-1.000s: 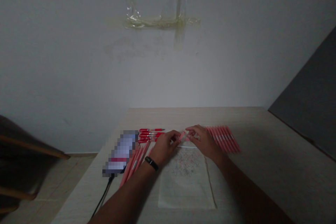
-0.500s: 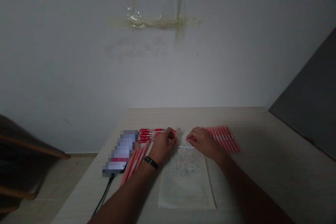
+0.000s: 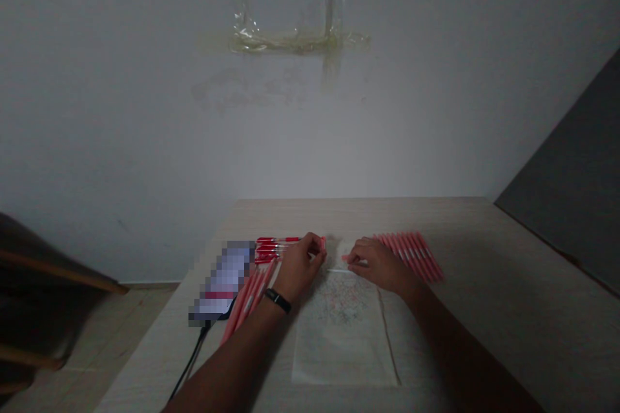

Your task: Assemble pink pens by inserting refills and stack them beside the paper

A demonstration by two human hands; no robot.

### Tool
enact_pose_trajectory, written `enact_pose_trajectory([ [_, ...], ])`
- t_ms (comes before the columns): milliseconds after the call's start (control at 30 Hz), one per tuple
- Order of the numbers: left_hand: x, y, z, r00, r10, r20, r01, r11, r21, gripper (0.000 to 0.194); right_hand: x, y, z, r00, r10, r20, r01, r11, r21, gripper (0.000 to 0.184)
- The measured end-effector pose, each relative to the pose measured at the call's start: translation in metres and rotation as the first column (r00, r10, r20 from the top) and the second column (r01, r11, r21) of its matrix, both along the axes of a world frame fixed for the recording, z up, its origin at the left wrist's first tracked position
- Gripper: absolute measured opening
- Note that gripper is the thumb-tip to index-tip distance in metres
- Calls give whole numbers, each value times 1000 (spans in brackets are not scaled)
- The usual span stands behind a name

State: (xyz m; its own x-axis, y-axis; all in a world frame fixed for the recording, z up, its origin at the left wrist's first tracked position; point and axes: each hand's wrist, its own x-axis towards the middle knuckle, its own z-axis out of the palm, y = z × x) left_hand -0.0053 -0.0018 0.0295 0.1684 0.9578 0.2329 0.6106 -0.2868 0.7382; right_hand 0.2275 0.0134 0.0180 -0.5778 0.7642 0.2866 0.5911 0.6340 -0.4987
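Observation:
My left hand [image 3: 305,262], with a black band on the wrist, is closed in a pinch. A small red piece [image 3: 323,242] that looks like part of a pen sticks out at its fingertips. Across a short gap, my right hand [image 3: 380,263] pinches a small pink piece [image 3: 345,258], too small to name surely. Below both hands lies a whitish sheet [image 3: 343,355] covered with fine scribbles near its top. Several red pens [image 3: 271,249] lie crosswise beside my left hand. Pink pen-like sticks [image 3: 249,300] lie along my left forearm, and a neat row of them [image 3: 411,255] fans out past my right hand.
A phone [image 3: 225,281], blurred out, lies at the left with a black cable [image 3: 191,358] running off it. The pale wooden table [image 3: 484,335] meets a grey wall [image 3: 387,142] with old tape [image 3: 285,45] on it. Dark furniture [image 3: 43,284] stands at the lower left.
My right hand has shifted slightly, and more of the pink piece shows at its fingertips. My left hand has barely moved, up and to the left.

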Motion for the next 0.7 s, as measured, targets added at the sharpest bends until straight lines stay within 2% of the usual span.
enact_pose_trajectory([
  [167,-2,2,-7,998,-13,-67,13,1000,2,7,0,2,-1,1000,-10,18,10,1000,9,2],
  [367,-5,4,-5,1000,6,13,-6,1000,26,12,2,2,-4,1000,-4,23,4,1000,17,1],
  [500,-3,2,-1,999,9,41,-11,1000,26,15,4,1,-6,1000,-6,25,6,1000,-8,8],
  [700,-1,2,-2,997,25,-71,-26,1000,-15,16,4,1,-6,998,-13,67,15,999,-31,11],
])
